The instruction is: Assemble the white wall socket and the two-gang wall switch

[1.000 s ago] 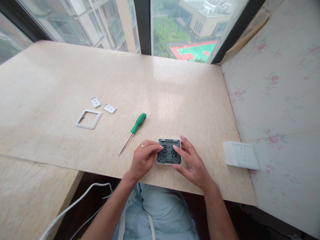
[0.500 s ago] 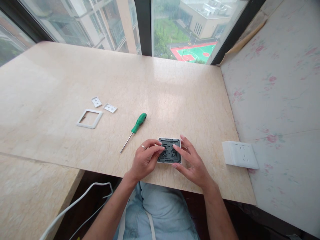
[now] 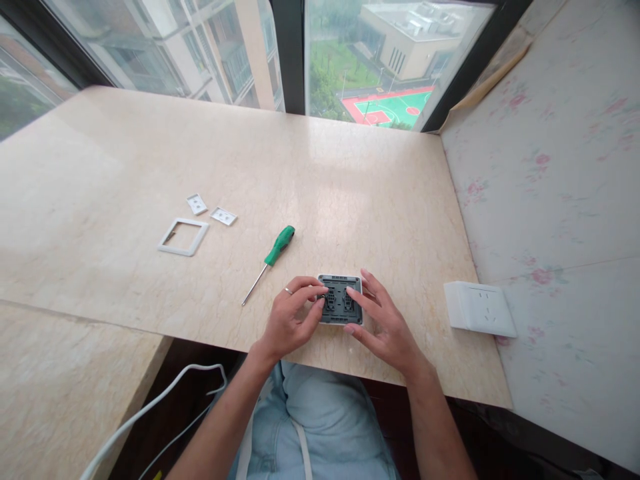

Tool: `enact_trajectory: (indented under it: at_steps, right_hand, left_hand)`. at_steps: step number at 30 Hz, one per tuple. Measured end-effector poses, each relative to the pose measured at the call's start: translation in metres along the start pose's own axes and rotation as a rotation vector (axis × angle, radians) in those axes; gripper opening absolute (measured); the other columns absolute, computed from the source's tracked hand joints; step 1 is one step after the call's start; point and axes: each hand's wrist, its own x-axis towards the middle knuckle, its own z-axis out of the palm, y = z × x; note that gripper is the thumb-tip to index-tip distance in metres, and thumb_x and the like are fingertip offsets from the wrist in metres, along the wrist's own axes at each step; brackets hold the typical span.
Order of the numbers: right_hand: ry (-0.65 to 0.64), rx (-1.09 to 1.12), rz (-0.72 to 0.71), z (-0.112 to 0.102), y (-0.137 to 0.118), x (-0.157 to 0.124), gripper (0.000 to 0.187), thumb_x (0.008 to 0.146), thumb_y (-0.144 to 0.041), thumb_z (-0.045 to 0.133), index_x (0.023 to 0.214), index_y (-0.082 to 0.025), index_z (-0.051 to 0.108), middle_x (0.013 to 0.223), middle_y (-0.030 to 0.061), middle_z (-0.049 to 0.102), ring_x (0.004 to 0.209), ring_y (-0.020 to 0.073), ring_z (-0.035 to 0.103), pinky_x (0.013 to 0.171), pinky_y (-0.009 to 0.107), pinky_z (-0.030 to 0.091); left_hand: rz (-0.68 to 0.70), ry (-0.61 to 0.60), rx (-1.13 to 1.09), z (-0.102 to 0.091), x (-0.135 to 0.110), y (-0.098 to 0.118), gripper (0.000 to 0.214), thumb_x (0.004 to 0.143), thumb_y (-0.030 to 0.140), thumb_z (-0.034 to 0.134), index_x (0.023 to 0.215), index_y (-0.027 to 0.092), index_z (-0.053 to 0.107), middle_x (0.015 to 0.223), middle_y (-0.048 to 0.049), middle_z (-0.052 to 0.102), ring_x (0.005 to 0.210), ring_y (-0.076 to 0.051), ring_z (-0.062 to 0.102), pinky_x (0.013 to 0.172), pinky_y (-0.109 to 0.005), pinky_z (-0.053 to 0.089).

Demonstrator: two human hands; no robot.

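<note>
A two-gang light switch (image 3: 339,313), uncovered, lies near the front edge of the counter, its dark grey inner face up inside a white rim. My left hand (image 3: 294,313), with a ring on one finger, is closed at its left side, index fingertip on the left mechanism and thumb at the edge. From the right, my right hand (image 3: 387,323) grips it: index finger on the right mechanism, thumb by the lower edge, other fingers round the far right corner. Whether a small part sits under the left fingertips is hidden.
A green-handled screwdriver (image 3: 280,246) lies left of the switch. Farther left are a white frame (image 3: 200,238) and two white rocker covers (image 3: 197,204). A white socket box (image 3: 481,309) stands by the papered wall. A white cable (image 3: 150,405) hangs at lower left.
My left thumb has drawn slightly down and apart from the index finger, which stays at the left mechanism. My right hand has hardly moved. The view has shifted a little.
</note>
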Motion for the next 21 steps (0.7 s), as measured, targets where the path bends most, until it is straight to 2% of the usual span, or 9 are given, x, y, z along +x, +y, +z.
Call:
enact_trajectory:
  at_steps: [2,7,13,17,21]
  right_hand:
    - [0.003,0.002,-0.003,0.0,-0.001,0.0,0.064,0.093,-0.034,0.069,0.152,-0.038,0.044,0.169,0.007,0.024,0.151,0.0335,0.037,0.116,0.058,0.044]
    - [0.001,0.003,-0.008,0.0,0.0,0.0,0.064,0.093,-0.033,0.069,0.152,-0.039,0.043,0.169,0.0062,0.023,0.151,0.0329,0.036,0.117,0.058,0.043]
    - [-0.004,0.0,0.0,-0.001,0.0,-0.001,0.071,0.092,-0.036,0.07,0.155,-0.038,0.036,0.169,0.0082,0.022,0.151,0.0319,0.036,0.118,0.056,0.042]
    - [-0.003,0.002,0.044,-0.002,0.0,-0.001,0.077,0.09,-0.04,0.072,0.157,-0.037,0.033,0.168,0.011,0.026,0.153,0.0336,0.033,0.117,0.057,0.043]
    - [0.023,0.078,0.089,0.0,0.0,-0.002,0.076,0.091,-0.04,0.071,0.157,-0.036,0.033,0.167,0.0114,0.027,0.152,0.0325,0.034,0.113,0.053,0.049]
  left_hand:
    - [-0.017,0.006,-0.009,0.0,0.0,0.0,0.02,0.095,0.014,0.057,0.111,0.019,0.069,0.108,-0.0096,0.067,0.092,-0.016,0.068,0.069,-0.026,0.06]
    - [-0.052,0.036,0.015,-0.001,0.002,0.0,0.019,0.096,0.015,0.055,0.108,0.018,0.069,0.105,-0.009,0.068,0.094,-0.017,0.068,0.075,-0.028,0.059]
    - [-0.151,0.039,0.001,0.0,0.004,-0.003,0.02,0.098,0.023,0.055,0.113,0.017,0.067,0.11,-0.0093,0.065,0.082,-0.013,0.065,0.072,-0.027,0.057]
    - [-0.18,0.048,-0.033,0.0,0.003,-0.008,0.023,0.1,0.025,0.052,0.117,0.017,0.066,0.115,-0.0102,0.064,0.088,-0.014,0.065,0.075,-0.029,0.057]
    - [-0.188,0.046,-0.068,-0.001,0.003,-0.012,0.028,0.102,0.03,0.05,0.122,0.018,0.065,0.119,-0.0115,0.065,0.096,-0.017,0.066,0.08,-0.032,0.056]
